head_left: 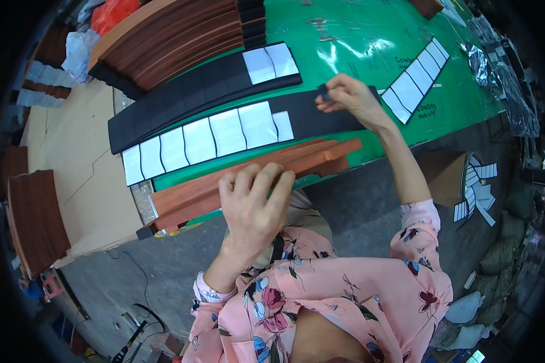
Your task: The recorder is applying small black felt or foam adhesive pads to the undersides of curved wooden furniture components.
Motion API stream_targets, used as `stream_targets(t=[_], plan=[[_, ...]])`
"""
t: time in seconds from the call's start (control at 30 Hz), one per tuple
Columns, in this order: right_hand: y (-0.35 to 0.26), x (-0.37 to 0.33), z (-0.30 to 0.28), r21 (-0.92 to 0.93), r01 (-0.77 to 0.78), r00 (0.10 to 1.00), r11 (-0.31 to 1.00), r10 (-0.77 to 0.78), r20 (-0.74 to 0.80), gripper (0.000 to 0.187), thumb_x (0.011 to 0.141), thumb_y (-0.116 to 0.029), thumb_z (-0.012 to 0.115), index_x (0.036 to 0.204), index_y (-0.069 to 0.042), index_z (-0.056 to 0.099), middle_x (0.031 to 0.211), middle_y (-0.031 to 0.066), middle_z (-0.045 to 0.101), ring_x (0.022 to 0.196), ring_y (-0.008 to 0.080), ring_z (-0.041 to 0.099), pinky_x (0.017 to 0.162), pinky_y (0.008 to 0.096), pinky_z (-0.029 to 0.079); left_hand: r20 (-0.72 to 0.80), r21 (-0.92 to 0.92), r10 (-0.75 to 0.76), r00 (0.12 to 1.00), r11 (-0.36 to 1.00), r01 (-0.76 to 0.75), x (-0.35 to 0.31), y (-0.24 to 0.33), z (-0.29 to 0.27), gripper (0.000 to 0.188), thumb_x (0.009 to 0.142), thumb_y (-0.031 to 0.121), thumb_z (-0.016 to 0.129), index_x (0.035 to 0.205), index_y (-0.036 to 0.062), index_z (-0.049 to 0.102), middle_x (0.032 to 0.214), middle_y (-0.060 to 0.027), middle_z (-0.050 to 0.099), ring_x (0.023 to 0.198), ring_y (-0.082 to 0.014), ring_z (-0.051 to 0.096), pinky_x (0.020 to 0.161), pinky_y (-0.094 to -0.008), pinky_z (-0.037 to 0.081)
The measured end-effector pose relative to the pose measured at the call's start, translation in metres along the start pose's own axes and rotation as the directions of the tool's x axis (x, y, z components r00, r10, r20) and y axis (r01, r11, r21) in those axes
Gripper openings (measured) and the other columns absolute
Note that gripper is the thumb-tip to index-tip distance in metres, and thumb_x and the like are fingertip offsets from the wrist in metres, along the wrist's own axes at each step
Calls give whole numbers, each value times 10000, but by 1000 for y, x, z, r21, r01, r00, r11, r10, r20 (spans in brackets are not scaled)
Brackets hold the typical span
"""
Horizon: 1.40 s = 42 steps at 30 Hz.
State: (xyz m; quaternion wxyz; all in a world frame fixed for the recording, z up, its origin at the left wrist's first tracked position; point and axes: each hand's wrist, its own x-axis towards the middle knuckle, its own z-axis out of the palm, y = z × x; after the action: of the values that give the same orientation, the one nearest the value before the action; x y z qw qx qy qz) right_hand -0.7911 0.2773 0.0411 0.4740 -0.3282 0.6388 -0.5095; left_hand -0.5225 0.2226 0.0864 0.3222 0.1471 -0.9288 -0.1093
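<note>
My left hand (pixel 253 202) is closed over a reddish-brown moulding (pixel 191 189), which lies slantwise along the near edge of the table. Between the pinched fingers of my right hand (pixel 348 101) is a small black pad (pixel 324 92), held above the right part of a black strip (pixel 321 114). White backing squares (pixel 227 130) cover the left part of that strip in a row. Just behind it lies another black strip (pixel 188 112), with two white squares at its right end. A separate row of white squares (pixel 419 78) lies to the right of my right hand.
Brown mouldings (pixel 181 39) with black ends stand stacked at the back left of the green tabletop (pixel 357 39). Cardboard (pixel 72 142) covers the left side, near more brown pieces (pixel 39 215). Below the right edge, a cardboard box (pixel 439 175) holds white scraps (pixel 479 187).
</note>
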Motion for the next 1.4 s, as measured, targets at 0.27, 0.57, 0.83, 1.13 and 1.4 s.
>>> stream_targets(t=[0.27,0.57,0.83,1.13,1.4], plan=[[-18,-94,-21,102,198,972,975,-182,-151,270,833,-34,583,1096,27,567,934,113,629,817,179,624,749,272,512,119,-192,-97,988,974,119,34,26,20,304,651,131,730,930,77,622,872,-40,590,794,-212,546,709,-330,372],[-30,-104,16,-720,591,673,362,-715,192,214,715,-47,669,925,-41,633,923,78,615,813,235,585,683,312,485,158,-202,-240,958,942,269,38,31,34,221,639,126,736,833,58,656,778,-49,608,715,-208,572,625,-315,425],[-28,-102,24,-778,571,642,262,-733,224,217,675,-74,676,889,-77,649,877,30,608,807,201,584,657,307,502,161,-223,-248,955,933,281,38,34,33,193,643,120,734,809,62,656,741,-34,608,683,-197,570,625,-305,422],[-32,-99,26,-771,573,661,276,-712,236,206,681,-72,670,886,-76,652,875,33,608,800,201,582,656,311,498,144,-194,-238,961,945,263,37,30,34,201,647,149,735,813,71,653,758,-19,610,703,-190,563,659,-314,393],[-50,-103,13,-559,496,808,665,-589,17,204,750,2,633,954,-14,623,950,87,587,859,194,581,727,282,459,103,-191,-172,980,963,189,33,32,31,219,659,130,717,855,88,630,786,-11,603,725,-195,560,654,-326,390]])
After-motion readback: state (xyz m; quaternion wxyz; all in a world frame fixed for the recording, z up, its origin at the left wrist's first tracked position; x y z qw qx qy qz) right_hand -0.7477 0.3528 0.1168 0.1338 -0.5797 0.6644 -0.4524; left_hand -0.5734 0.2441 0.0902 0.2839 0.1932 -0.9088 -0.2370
